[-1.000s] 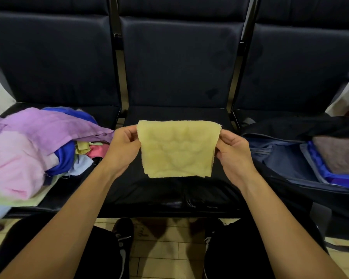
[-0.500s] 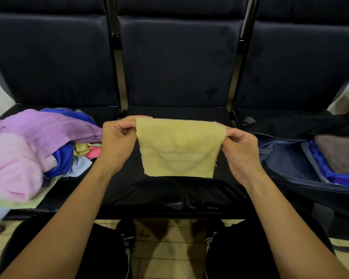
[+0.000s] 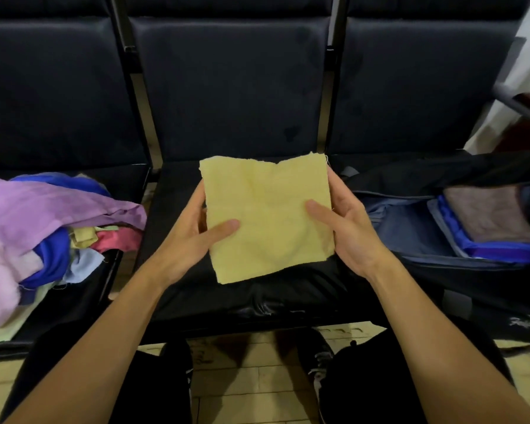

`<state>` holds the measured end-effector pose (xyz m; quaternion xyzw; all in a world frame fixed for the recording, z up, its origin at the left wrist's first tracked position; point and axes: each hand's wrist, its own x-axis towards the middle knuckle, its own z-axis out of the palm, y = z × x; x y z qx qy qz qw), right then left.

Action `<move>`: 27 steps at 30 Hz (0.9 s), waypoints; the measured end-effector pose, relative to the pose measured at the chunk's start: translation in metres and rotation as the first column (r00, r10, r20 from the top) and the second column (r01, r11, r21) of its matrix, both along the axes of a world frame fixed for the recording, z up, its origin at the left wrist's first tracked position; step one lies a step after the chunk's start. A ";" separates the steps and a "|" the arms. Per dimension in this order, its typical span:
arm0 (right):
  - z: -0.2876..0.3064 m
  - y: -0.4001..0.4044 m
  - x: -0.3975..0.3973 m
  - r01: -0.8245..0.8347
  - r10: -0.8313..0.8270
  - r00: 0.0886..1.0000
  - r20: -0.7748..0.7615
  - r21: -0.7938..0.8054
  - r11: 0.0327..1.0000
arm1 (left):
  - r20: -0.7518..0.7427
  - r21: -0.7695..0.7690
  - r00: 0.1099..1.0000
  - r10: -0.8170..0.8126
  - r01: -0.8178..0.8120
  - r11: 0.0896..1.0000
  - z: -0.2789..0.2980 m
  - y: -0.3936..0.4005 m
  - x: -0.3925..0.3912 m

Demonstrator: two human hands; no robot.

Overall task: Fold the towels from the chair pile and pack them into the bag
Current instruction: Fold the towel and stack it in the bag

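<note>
At the bottom of the frame lie the person's dark-clad knees and black shoes (image 3: 315, 359) on a pale tiled floor (image 3: 242, 390), with both bare forearms reaching up toward the middle.

In the centre, the left hand (image 3: 193, 237) and the right hand (image 3: 346, 228) hold a yellow towel (image 3: 266, 218) between them, just above the black middle seat (image 3: 257, 295). Each hand pinches a side edge: the thumb lies on top of the cloth and the fingers are tucked beneath, out of sight. The towel appears to be doubled already, since its far edge shows two layers not quite matched near the upper right corner.

To do this step well, the person should probably square those stray far edges before going on, then either lay the piece on the seat or bring the sides together for one more fold, keeping the thumbs pressed so the layers do not slide. A light, limp cloth like this will likely sag and skew if held by one edge only.

At the left of the frame, the towel pile (image 3: 40, 237) of purple, pink, blue and red cloths lies on the neighbouring seat. At the right, the open dark bag (image 3: 410, 228) already holds folded towels (image 3: 487, 215), brownish over blue. Beyond, the dark chair backs (image 3: 227, 87) fill the top.
</note>
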<state>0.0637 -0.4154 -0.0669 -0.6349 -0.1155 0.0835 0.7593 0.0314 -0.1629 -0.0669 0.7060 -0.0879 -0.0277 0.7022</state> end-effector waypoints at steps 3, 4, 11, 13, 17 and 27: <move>-0.005 -0.018 0.003 -0.051 0.047 0.999 -0.023 -0.191 0.980 | -0.082 0.002 0.997 -0.003 0.003 1.000 -0.010 -0.021 0.006; -0.005 -0.023 0.004 -0.029 0.023 0.999 -0.031 -0.243 0.970 | -0.119 0.008 0.993 -0.004 0.005 1.000 -0.014 -0.029 0.009; -0.004 -0.081 0.013 0.322 -0.357 0.869 -0.341 -0.158 0.934 | -0.147 -0.048 0.987 -0.059 0.053 0.997 -0.025 -0.105 0.040; -0.006 -0.104 0.015 0.311 -0.356 0.870 -0.342 -0.179 0.933 | -0.139 -0.053 0.987 -0.076 0.069 0.996 -0.025 -0.132 0.050; -0.016 -0.144 0.020 0.306 -0.369 0.906 -0.208 -0.280 0.910 | -0.196 -0.076 0.977 -0.089 0.075 0.994 -0.030 -0.180 0.069; -0.045 -0.246 0.043 0.572 -0.638 0.760 0.124 -0.594 0.566 | -0.279 0.096 0.938 -0.206 0.240 0.966 -0.049 -0.290 0.119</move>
